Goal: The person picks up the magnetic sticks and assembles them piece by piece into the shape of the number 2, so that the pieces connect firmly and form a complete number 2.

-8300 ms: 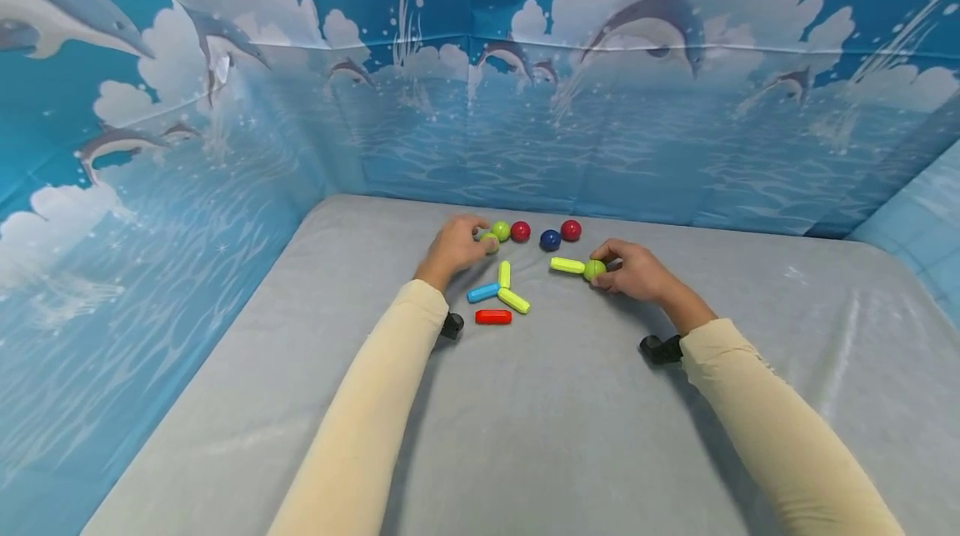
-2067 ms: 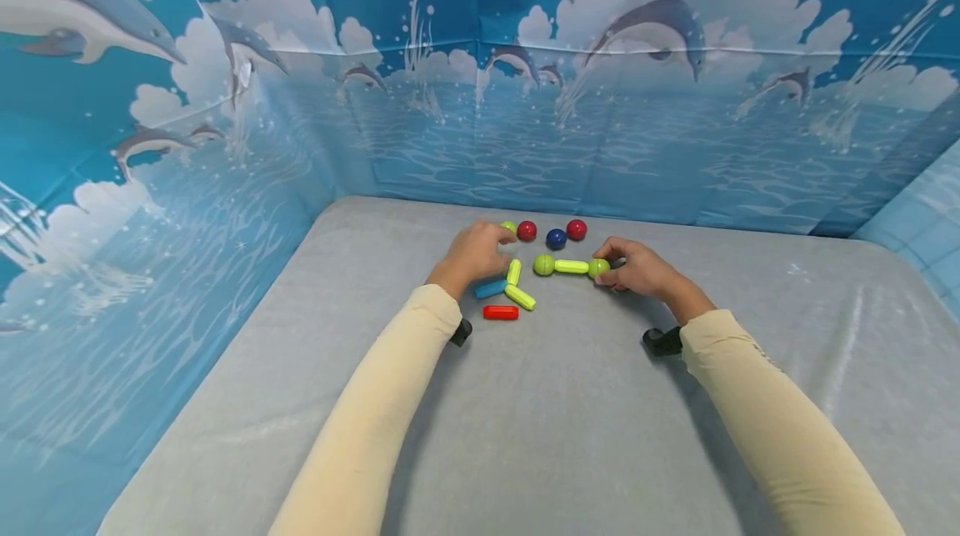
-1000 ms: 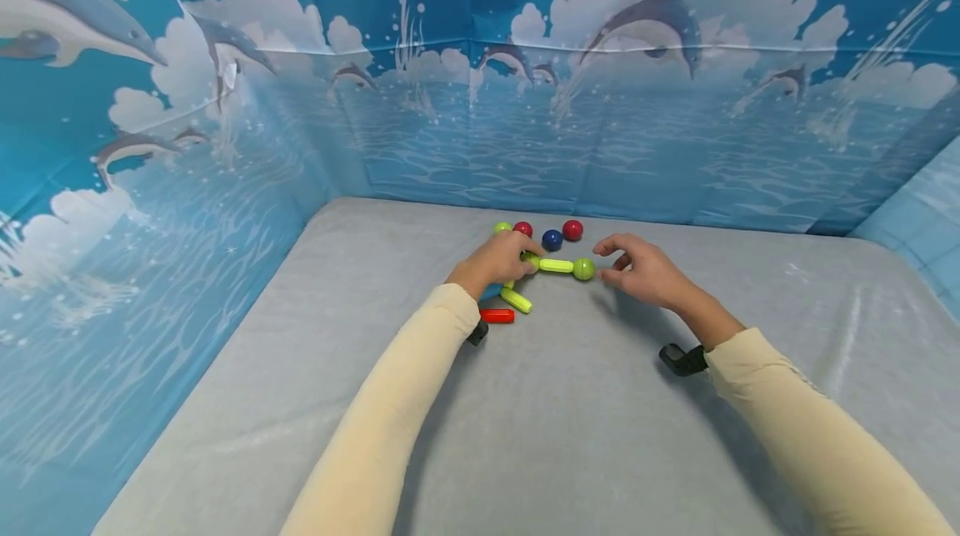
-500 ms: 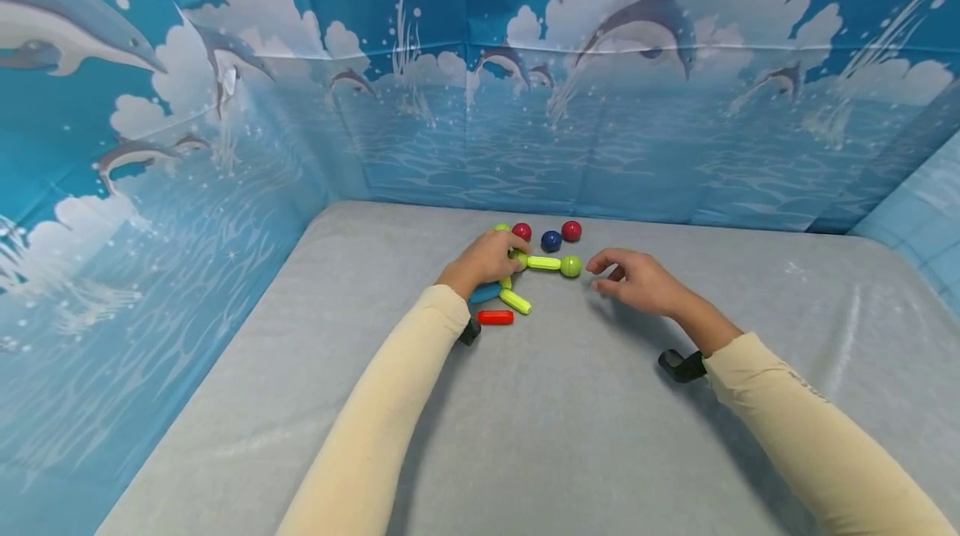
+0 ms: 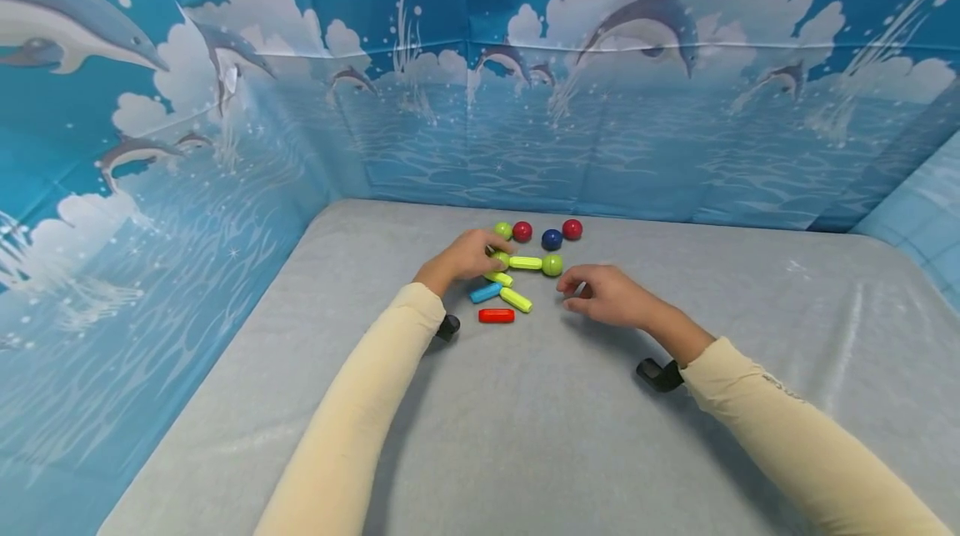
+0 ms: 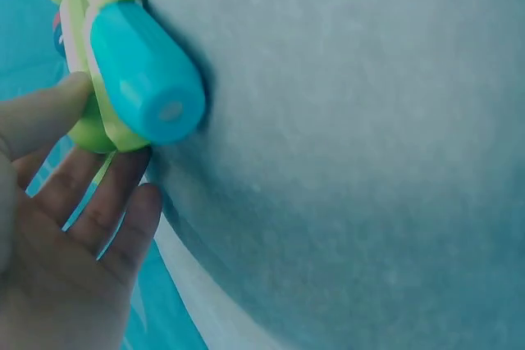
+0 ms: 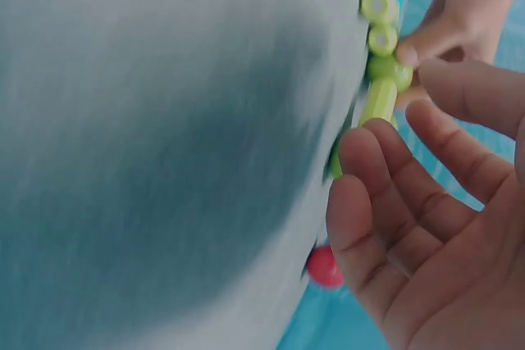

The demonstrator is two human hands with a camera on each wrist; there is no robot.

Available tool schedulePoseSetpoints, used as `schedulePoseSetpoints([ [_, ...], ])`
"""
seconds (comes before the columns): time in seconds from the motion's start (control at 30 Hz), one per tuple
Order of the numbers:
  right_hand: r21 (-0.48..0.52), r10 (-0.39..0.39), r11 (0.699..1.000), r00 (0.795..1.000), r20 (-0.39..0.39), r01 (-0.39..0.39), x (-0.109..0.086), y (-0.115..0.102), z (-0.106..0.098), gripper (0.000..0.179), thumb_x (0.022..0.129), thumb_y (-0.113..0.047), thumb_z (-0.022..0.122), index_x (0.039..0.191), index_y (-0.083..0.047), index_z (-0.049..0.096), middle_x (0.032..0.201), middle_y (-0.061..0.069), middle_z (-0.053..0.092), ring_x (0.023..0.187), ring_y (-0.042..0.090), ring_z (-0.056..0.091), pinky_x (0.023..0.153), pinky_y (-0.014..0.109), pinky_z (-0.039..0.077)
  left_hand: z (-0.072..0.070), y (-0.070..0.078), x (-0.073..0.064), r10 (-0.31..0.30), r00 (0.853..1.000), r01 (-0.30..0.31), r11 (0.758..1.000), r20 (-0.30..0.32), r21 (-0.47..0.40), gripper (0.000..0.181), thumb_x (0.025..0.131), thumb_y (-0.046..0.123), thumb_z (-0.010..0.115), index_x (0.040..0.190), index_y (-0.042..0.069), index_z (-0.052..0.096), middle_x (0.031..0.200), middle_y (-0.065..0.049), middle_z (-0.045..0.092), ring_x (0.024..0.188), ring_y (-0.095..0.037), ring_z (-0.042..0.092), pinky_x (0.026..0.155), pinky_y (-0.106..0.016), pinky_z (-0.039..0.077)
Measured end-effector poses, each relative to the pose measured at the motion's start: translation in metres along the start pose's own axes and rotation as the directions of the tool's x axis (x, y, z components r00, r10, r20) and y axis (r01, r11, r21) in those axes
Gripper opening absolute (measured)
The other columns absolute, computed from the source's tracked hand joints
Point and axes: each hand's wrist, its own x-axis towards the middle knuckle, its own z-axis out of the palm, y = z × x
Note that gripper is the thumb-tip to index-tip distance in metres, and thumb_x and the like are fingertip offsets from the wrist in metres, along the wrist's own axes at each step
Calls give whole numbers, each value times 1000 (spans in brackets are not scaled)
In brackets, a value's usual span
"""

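A yellow-green rod [image 5: 526, 263] joins two green balls, one at each end, and lies on the grey surface. My left hand [image 5: 467, 255] holds the left-end ball [image 5: 500, 259] between thumb and fingers; in the left wrist view a blue rod [image 6: 148, 75] partly covers that grip. My right hand [image 5: 609, 294] hovers just right of the right-end ball [image 5: 552, 265], fingers loosely curled and holding nothing. Just in front of the joined piece lie a loose yellow-green rod [image 5: 498, 278], a second yellow-green rod [image 5: 516, 300] and a red rod [image 5: 497, 316].
Behind the joined piece sit a green ball [image 5: 503, 230], a red ball [image 5: 522, 232], a dark blue ball [image 5: 551, 239] and another red ball [image 5: 572, 229]. A dolphin-print curtain [image 5: 480, 136] rises along the back edge of the padded grey surface [image 5: 555, 436].
The second ball was joined to the rod's left end. My right hand then let go, and my left hand slid the piece left, turning the nearest loose yellow-green rod. My right hand followed leftward.
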Motion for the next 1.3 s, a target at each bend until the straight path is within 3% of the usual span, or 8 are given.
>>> schedulePoseSetpoints([
  [0.27, -28, -13, 1000, 1000, 1, 13, 17, -30, 17, 21, 90, -9, 69, 109, -3, 69, 99, 8, 71, 87, 18, 62, 75, 31, 56, -1, -7, -2, -11, 1000, 11, 997, 2, -70, 36, 96, 18, 64, 131, 15, 66, 134, -6, 64, 118, -26, 60, 96, -37, 52],
  [0.43, -43, -11, 999, 1000, -28, 10, 25, -37, 26, 17, 88, -10, 71, 103, -3, 71, 92, 7, 71, 82, 16, 60, 74, 31, 55, 2, -8, -1, -18, 1000, 18, 996, -7, -89, 34, 95, 18, 64, 129, 15, 67, 132, -6, 65, 114, -24, 60, 93, -35, 52],
  [0.67, -49, 33, 998, 997, -63, -36, 37, -39, 37, 12, 86, -15, 74, 92, -4, 72, 79, 4, 70, 72, 14, 58, 68, 27, 50, 7, -5, 4, 4, 1000, -5, 998, -21, -63, 30, 93, 24, 65, 121, 14, 69, 126, -7, 66, 107, -22, 58, 95, -36, 50],
  [0.83, -79, 55, 995, 996, -63, -60, 44, -38, 42, 17, 85, -16, 75, 96, -3, 73, 80, 4, 71, 71, 13, 58, 68, 26, 48, 10, -2, 6, 43, 999, -43, 999, -32, -9, 27, 94, 24, 66, 118, 13, 70, 122, -7, 68, 105, -21, 59, 95, -35, 50],
  [1.07, -101, 150, 984, 989, 18, -147, 30, -32, 30, 28, 84, -14, 71, 111, -5, 75, 93, 7, 74, 78, 17, 57, 68, 28, 47, 10, 4, 5, 26, 999, -25, 1000, -24, 9, 28, 94, 22, 63, 119, 12, 70, 122, -6, 68, 105, -21, 58, 96, -36, 49],
  [1.3, 16, 275, 961, 961, -17, -275, 5, -11, 16, 28, 86, -14, 68, 111, -5, 75, 106, 13, 71, 85, 19, 58, 67, 26, 47, 10, 6, 8, 30, 1000, -29, 999, -7, 45, 32, 95, 26, 64, 125, 15, 69, 126, -3, 67, 109, -21, 55, 101, -37, 47],
])
